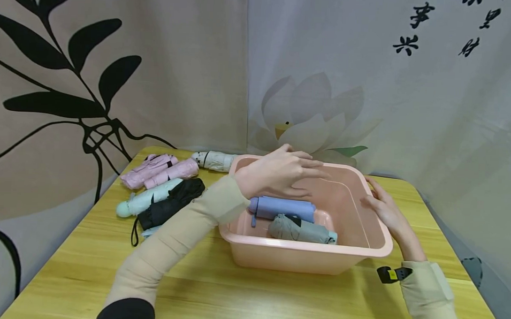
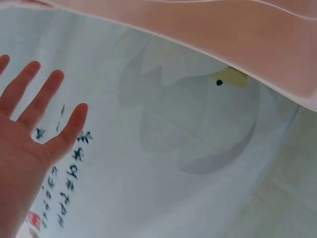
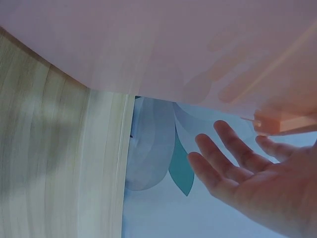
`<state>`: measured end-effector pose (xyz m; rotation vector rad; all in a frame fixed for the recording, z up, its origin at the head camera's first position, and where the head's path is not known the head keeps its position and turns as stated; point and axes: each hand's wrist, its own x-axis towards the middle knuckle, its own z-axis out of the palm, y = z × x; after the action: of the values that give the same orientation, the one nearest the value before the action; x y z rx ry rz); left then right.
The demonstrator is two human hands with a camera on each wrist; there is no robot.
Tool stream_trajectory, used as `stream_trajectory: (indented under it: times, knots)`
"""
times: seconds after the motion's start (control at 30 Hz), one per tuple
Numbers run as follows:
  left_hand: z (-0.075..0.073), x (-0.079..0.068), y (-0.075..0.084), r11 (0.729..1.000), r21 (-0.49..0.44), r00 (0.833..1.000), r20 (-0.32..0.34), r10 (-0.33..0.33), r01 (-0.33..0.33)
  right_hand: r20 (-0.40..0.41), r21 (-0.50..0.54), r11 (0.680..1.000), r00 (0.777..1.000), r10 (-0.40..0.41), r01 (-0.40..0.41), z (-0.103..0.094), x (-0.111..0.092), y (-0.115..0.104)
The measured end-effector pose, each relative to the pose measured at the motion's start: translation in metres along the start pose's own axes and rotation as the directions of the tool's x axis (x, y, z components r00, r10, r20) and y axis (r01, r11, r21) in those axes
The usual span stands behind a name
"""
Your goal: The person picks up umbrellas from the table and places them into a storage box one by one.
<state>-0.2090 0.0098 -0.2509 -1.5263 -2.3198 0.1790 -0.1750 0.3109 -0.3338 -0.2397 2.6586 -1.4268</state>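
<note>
A pink plastic basin (image 1: 303, 243) stands on the table with two folded umbrellas lying in it, one periwinkle blue (image 1: 283, 208) and one grey-green (image 1: 301, 229). Over the basin's left part hovers my left hand (image 1: 278, 173), palm down, fingers spread, nothing in it. The left wrist view shows that hand (image 2: 29, 129) with its fingers apart. My right hand (image 1: 383, 211) is at the basin's right rim, its thumb lying over the edge. In the right wrist view its fingers (image 3: 237, 148) are loosely extended outside the basin wall.
Left of the basin lie several more folded umbrellas: pink ones (image 1: 149, 171), a mint one (image 1: 150, 198), a black one (image 1: 171, 202) and a white patterned one (image 1: 216, 161). A light blue item shows partly under the black one. Printed curtains (image 1: 191, 72) hang behind the wooden table (image 1: 217, 294).
</note>
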Motion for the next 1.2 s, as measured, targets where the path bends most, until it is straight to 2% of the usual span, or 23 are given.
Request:
stream_trajectory:
  times: [0.23,0.33,0.4,0.47,0.6,0.7,0.87,1.0,1.2]
  knots:
    - [-0.003,-0.028,-0.013,0.995,-0.050,0.996,-0.027,-0.083,0.081,0.007,0.000,1.000,1.000,0.007,-0.007,-0.001,-0.001,0.001]
    - [0.000,-0.044,-0.020,0.986,-0.095,0.989,-0.045,-0.142,0.137,0.006,-0.001,1.000,1.000,0.012,-0.012,-0.002,-0.002,0.001]
    - [0.004,-0.055,-0.025,0.977,-0.130,0.980,-0.079,-0.181,0.170,0.005,-0.003,1.000,1.000,0.019,-0.019,-0.002,-0.002,0.002]
    - [0.009,-0.067,-0.030,0.963,-0.168,0.967,-0.106,-0.232,0.213,0.004,0.000,1.000,1.000,0.016,-0.016,-0.001,-0.001,0.002]
    - [0.022,-0.094,-0.036,0.924,-0.232,0.929,-0.141,-0.342,0.305,0.001,0.010,1.000,1.000,0.001,-0.001,0.000,0.000,0.003]
    - [0.034,-0.114,-0.038,0.889,-0.274,0.897,-0.149,-0.416,0.366,0.000,0.024,1.000,1.000,-0.008,0.008,0.000,0.000,0.002]
    - [0.054,-0.146,-0.039,0.841,-0.314,0.856,-0.136,-0.499,0.440,-0.001,0.049,0.999,1.000,-0.002,0.002,0.000,-0.001,0.002]
    - [0.067,-0.171,-0.038,0.820,-0.318,0.834,-0.134,-0.535,0.475,-0.011,0.066,0.998,1.000,0.012,-0.011,0.000,0.000,0.001]
    - [0.086,-0.203,-0.030,0.802,-0.329,0.826,-0.101,-0.554,0.498,-0.034,0.071,0.997,0.998,0.044,-0.041,0.000,0.000,0.000]
